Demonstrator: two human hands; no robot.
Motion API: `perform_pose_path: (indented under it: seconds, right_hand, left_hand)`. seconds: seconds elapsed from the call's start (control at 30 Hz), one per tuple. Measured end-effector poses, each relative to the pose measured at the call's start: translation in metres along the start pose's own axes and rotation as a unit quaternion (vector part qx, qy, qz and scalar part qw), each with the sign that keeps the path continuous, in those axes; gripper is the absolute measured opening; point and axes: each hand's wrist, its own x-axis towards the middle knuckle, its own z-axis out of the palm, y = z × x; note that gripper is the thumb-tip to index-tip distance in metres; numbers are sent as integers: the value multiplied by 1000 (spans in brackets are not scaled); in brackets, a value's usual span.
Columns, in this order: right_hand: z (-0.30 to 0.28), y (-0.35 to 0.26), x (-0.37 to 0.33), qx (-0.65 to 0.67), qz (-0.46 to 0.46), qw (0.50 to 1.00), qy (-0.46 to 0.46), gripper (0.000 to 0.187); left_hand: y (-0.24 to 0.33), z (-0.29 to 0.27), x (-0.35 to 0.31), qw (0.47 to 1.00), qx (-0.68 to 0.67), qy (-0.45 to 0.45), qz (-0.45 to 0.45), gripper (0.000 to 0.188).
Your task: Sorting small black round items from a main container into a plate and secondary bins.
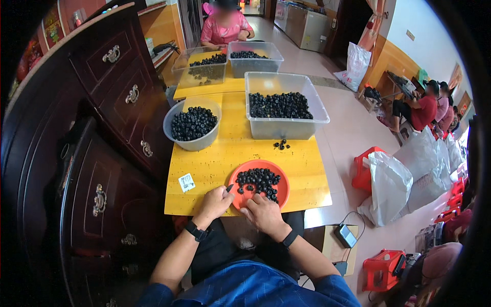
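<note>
An orange-red round plate (284,193) lies near the front edge of the yellow table, holding a heap of small round black parts (260,179), some ring-like with holes. My left hand (216,202) is closed around a short dark pointed tool (229,188) at the plate's left rim; its exact kind cannot be made out. Over the plate's lower rim, my right hand (263,213) has its fingers curled together beside the parts. Whatever is between those fingers is hidden. Several loose black parts (281,145) sit on the table beyond the plate.
A round tub (169,127) and a large clear bin (286,128), both with black parts, stand farther back on the yellow table (307,176). A white label (186,182) lies left. Dark drawers (110,148) flank the left side. A person in pink (225,30) sits opposite, behind more bins.
</note>
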Motion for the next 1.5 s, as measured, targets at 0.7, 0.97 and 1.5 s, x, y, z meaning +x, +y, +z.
perform_pose_path:
  seconds: [0.7,0.97,1.5]
  right_hand:
    - [-21,14,34,58,92,994,22,40]
    - [-21,29,27,466,286,830,113,26]
    - [-185,-54,20,688,-87,714,91,30]
  left_hand:
    - [7,-6,-6,1000,-13,-5,-1,32]
    - [0,-2,-4,1000,-16,-2,8,33]
    - [-8,-3,-4,999,-15,18,24,34]
